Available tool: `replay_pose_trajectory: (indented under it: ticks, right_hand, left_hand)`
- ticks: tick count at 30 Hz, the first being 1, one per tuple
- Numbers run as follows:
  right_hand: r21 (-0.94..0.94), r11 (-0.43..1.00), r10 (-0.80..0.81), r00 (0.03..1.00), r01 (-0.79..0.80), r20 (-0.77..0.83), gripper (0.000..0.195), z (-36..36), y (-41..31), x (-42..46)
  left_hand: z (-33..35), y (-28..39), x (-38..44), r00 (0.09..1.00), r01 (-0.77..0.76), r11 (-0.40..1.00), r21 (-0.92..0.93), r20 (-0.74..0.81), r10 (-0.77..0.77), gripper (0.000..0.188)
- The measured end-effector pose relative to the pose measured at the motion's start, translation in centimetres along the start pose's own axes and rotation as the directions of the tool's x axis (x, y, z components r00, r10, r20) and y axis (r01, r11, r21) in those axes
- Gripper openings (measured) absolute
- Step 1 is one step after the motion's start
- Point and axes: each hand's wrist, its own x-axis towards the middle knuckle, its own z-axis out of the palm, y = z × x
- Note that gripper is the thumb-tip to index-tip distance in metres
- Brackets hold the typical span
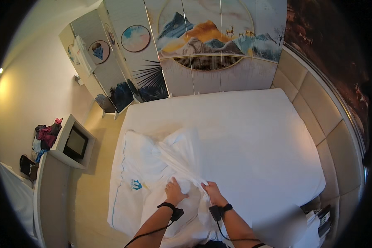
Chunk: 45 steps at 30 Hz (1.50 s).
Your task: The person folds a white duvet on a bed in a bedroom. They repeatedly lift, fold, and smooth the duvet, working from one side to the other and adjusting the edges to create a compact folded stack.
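Note:
Bunched white bedding (161, 161), apparently a cover, lies over the near left part of the bed (251, 133). A wavy blue line runs along its left edge, and a blue printed emblem (137, 185) with writing shows on it. My right hand (214, 192) grips a gathered fold, which stretches up and to the left in a twisted strip. My left hand (174, 191) rests on the cloth just left of it, fingers spread; whether it pinches any fabric is hard to tell. Both wrists wear black straps with small cabled boxes.
A padded beige headboard (322, 124) lines the right side. Painted folding panels (220, 74) stand beyond the bed's far edge. To the left are a boxed-in screen (76, 142), heaped clothes (48, 135) and a dark bag (28, 166). A telephone (324, 218) sits at lower right beside a blurred patch.

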Motion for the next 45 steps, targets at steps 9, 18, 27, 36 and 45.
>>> replay_pose_trajectory:
  ticks: [9, 18, 27, 36, 45]
  right_hand:
    - [0.576, 0.798, -0.092, 0.98, 0.18, -0.179, 0.026, -7.8, -2.6, -3.6]
    - [-0.949, 0.236, -0.858, 0.503, 0.211, -0.101, 0.077, -1.0, -3.9, 2.0]
    - [-0.983, 0.17, -0.495, 0.858, -0.064, -0.141, 0.051, -0.4, -4.0, 7.4]
    - [-0.45, 0.89, -0.194, 0.958, 0.081, -0.211, 0.037, -0.2, -2.6, 3.7]
    - [-0.063, 0.983, -0.183, 0.964, 0.174, -0.19, 0.028, 2.0, -3.4, -3.4]
  left_hand:
    - [-1.9, -6.3, -3.4, 0.949, -0.207, 0.918, -0.339, 0.159, 0.273, 0.054]
    - [-4.9, -10.1, -15.0, 0.901, -0.269, 0.936, -0.229, 0.282, 0.328, 0.049]
    - [-4.0, -11.9, -15.7, 0.849, -0.359, 0.883, -0.301, 0.289, 0.443, 0.054]
    - [-10.6, -5.8, -4.7, 0.756, -0.654, 0.715, -0.249, -0.164, 0.634, 0.059]
    - [-13.9, 1.8, 0.4, 0.726, -0.681, 0.721, 0.131, 0.244, 0.642, 0.072]
